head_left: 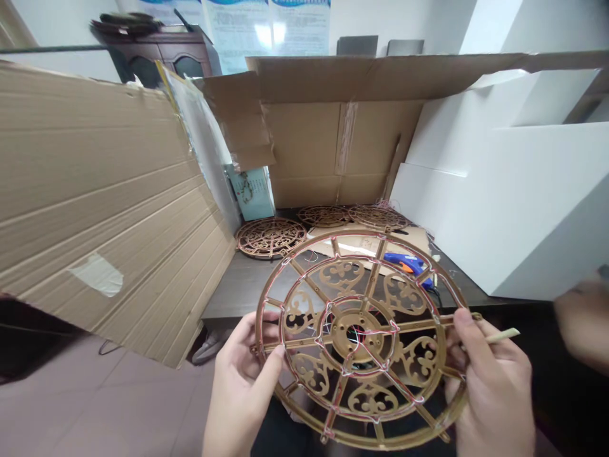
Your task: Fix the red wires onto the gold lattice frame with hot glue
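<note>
Between my two hands a round, gold-brown openwork frame (364,317) is held up, tilted toward me, in front of the table's edge. It has rings, spokes and scroll ornaments, with thin red and white wires running along them and gathering at the hub. My left hand (250,381) grips the left rim, thumb on the near face. On the right rim my right hand (495,381) is closed, thumb on top. A pale thin stick (503,335) juts out from that hand's fingers; its other end is hidden.
On the dark table (223,298) lie several similar round frames (272,238) and a blue glue gun (404,259) on cardboard. A light-blue box (254,193) stands at the back left. Cardboard (95,209) and white panels (514,197) enclose the sides. A blurred hand (585,324) shows at the right edge.
</note>
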